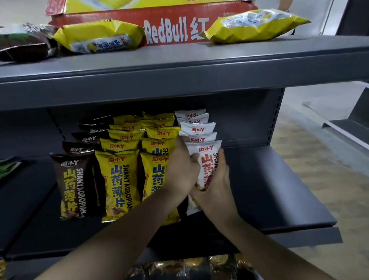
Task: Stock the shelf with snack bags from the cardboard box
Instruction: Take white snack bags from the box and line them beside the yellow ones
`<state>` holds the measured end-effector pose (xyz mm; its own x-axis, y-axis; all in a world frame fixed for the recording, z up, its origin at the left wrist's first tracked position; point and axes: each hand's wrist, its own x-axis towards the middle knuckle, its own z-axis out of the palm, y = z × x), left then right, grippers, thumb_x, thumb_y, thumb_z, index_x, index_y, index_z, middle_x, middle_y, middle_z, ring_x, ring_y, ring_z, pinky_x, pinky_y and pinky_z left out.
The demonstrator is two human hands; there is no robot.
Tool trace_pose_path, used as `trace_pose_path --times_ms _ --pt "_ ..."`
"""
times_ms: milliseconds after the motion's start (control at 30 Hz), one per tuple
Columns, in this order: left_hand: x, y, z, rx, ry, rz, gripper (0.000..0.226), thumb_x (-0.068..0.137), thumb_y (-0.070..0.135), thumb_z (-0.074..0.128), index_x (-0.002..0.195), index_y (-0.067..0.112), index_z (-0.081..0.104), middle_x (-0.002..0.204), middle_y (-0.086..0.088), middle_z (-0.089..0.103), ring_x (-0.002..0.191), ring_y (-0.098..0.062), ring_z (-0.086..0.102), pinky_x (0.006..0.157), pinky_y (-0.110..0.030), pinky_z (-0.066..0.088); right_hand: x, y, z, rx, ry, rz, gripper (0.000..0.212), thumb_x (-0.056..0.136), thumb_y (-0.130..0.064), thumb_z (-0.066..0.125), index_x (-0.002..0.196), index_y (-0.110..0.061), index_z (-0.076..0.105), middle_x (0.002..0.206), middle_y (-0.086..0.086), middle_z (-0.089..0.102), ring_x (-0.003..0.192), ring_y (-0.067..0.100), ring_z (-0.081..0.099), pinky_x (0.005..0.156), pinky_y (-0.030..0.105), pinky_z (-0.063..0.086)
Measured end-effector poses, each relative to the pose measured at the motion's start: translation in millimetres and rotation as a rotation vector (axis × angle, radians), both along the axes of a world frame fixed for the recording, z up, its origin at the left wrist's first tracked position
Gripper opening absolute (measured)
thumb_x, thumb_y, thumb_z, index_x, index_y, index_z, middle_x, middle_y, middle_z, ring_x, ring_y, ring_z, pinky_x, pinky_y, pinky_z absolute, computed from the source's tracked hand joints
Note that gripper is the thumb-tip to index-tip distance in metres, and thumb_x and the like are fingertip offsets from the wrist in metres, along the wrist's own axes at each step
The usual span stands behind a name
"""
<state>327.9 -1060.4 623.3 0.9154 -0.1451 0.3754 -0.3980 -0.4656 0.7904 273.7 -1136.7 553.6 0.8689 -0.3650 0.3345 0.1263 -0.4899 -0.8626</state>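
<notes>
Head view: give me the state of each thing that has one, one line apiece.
front white bag: upright, held between both hands
left hand: grips the bag's left edge
right hand: fingers curled round its right side
cardboard box: on the top shelf, flaps open
yellow bags: upright in two rows
brown bags: upright in one row
loose yellow bag: lying flat on the top shelf

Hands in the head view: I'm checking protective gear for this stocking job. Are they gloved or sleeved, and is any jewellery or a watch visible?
No gloves: the left hand and right hand are bare. The left forearm and right forearm are bare too, with no sleeve in view. No ring, watch or bracelet shows.
</notes>
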Motion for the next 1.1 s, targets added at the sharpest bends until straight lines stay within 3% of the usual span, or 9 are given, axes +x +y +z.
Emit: trace_pose_path --times_ms 133,233,367,467,600,667,767,967,1100 --pt "13 2 8 0.143 -0.136 -0.040 0.039 0.087 -0.003 0.053 0.123 0.012 0.051 0.120 -0.006 0.059 0.112 -0.017 0.055 0.089 -0.023 0.046 7 2 -10 0.059 0.057 -0.049 0.119 0.069 -0.035 0.081 0.150 -0.035 -0.007 0.138 -0.004 0.029 0.129 0.017 0.039 0.101 0.048 0.044" --pt "26 0 12 0.306 -0.164 -0.082 0.023 0.089 0.005 0.059 0.111 0.011 0.063 0.112 -0.006 0.065 0.105 -0.016 0.060 0.084 -0.022 0.046 12 7 -10 0.005 0.058 -0.119 0.112 0.070 -0.043 0.078 0.148 -0.038 -0.003 0.138 -0.004 0.031 0.123 0.019 0.046 0.093 0.048 0.049" --pt "38 -1 19 0.328 -0.125 -0.183 0.017 0.088 0.002 0.057 0.098 0.010 0.069 0.104 -0.004 0.067 0.092 -0.008 0.058 0.075 -0.015 0.042 19 16 -10 -0.106 0.059 -0.234 0.105 0.073 -0.047 0.073 0.149 -0.029 0.002 0.138 -0.003 0.032 0.122 0.021 0.048 0.091 0.050 0.049" --pt "39 1 23 0.295 -0.129 -0.217 0.018 0.088 -0.004 0.055 0.089 0.006 0.070 0.100 -0.006 0.066 0.090 -0.011 0.061 0.078 -0.019 0.048 23 18 -10 -0.146 0.063 -0.248 0.105 0.073 -0.045 0.072 0.151 -0.022 0.005 0.140 0.001 0.034 0.124 0.022 0.046 0.095 0.049 0.047" --pt "40 0 33 0.300 -0.087 -0.255 0.012 0.088 0.006 0.060 0.095 0.003 0.068 0.095 -0.005 0.068 0.093 -0.018 0.063 0.079 -0.024 0.047 24 17 -11 -0.193 0.059 -0.243 0.106 0.072 -0.046 0.074 0.150 -0.020 0.008 0.139 0.003 0.036 0.124 0.022 0.045 0.098 0.046 0.045" --pt "44 -4 38 0.426 -0.046 -0.208 0.018 0.090 0.017 0.059 0.095 0.003 0.070 0.098 -0.008 0.069 0.093 -0.020 0.063 0.077 -0.027 0.046 23 17 -11 -0.198 0.055 -0.226 0.106 0.072 -0.046 0.074 0.150 -0.021 0.007 0.139 0.003 0.035 0.124 0.022 0.044 0.098 0.046 0.044" --pt "49 -12 46 0.562 -0.023 -0.226 0.024 0.091 0.014 0.055 0.098 -0.002 0.070 0.104 -0.014 0.068 0.097 -0.025 0.063 0.079 -0.030 0.048 20 17 -11 -0.184 0.051 -0.208 0.104 0.073 -0.044 0.074 0.151 -0.022 0.008 0.139 0.003 0.034 0.124 0.022 0.044 0.098 0.046 0.045" --pt "46 -4 48 0.364 0.005 -0.320 0.028 0.092 -0.002 0.045 0.113 0.005 0.063 0.116 -0.012 0.062 0.102 -0.018 0.057 0.071 -0.015 0.038 17 20 -9 -0.147 0.044 -0.209 0.102 0.074 -0.036 0.075 0.151 -0.018 0.011 0.134 0.007 0.038 0.120 0.022 0.047 0.097 0.044 0.046" --pt "34 29 36 0.427 -0.107 -0.312 0.038 0.093 0.013 0.054 0.131 0.016 0.048 0.128 -0.009 0.050 0.126 -0.020 0.042 0.097 -0.020 0.034 18 20 -9 -0.136 0.067 -0.206 0.105 0.074 -0.034 0.077 0.152 -0.015 0.009 0.133 0.011 0.037 0.121 0.026 0.044 0.099 0.046 0.044"
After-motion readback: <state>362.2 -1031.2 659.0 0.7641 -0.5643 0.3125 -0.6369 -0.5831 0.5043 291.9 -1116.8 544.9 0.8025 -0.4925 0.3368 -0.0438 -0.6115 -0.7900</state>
